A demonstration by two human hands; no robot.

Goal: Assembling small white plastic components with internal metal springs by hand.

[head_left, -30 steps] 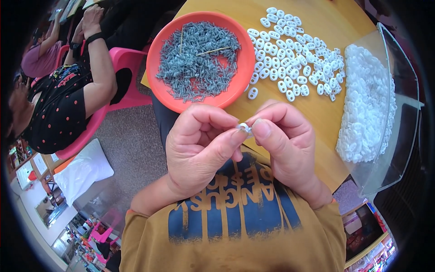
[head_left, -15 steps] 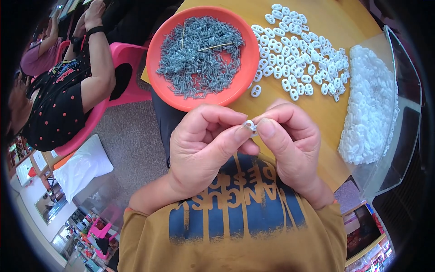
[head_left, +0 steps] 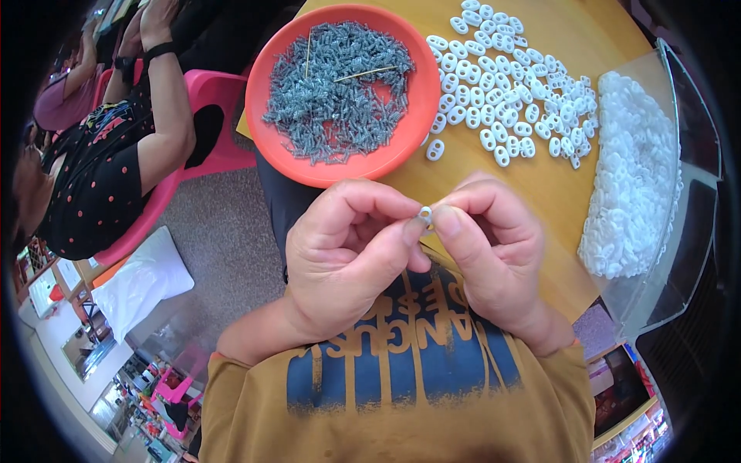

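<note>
Between both hands, above my lap, is a small white two-hole oval plastic piece point(head_left: 425, 213). My left hand point(head_left: 347, 251) pinches it between thumb and fingertips from the left. From the right, my right hand point(head_left: 492, 247) closes thumb and forefinger on the same piece. Whether a spring sits inside it is too small to tell. Beyond my left hand stands a red-orange plate point(head_left: 266, 158) heaped with small grey metal springs point(head_left: 340, 89). Loose white two-hole pieces point(head_left: 505, 92) lie spread over the table beyond my right hand.
The yellow wooden table point(head_left: 559, 255) reaches under the plate. At its right edge, a clear plastic bin point(head_left: 679, 255) holds a large heap of white pieces point(head_left: 629, 185). Two thin sticks lie on the springs. At left, another person point(head_left: 100, 166) sits on a pink chair point(head_left: 224, 116).
Both hands stay nearly in place, and the held piece has turned slightly between the fingertips. The plate has shifted a little up and left in view.
</note>
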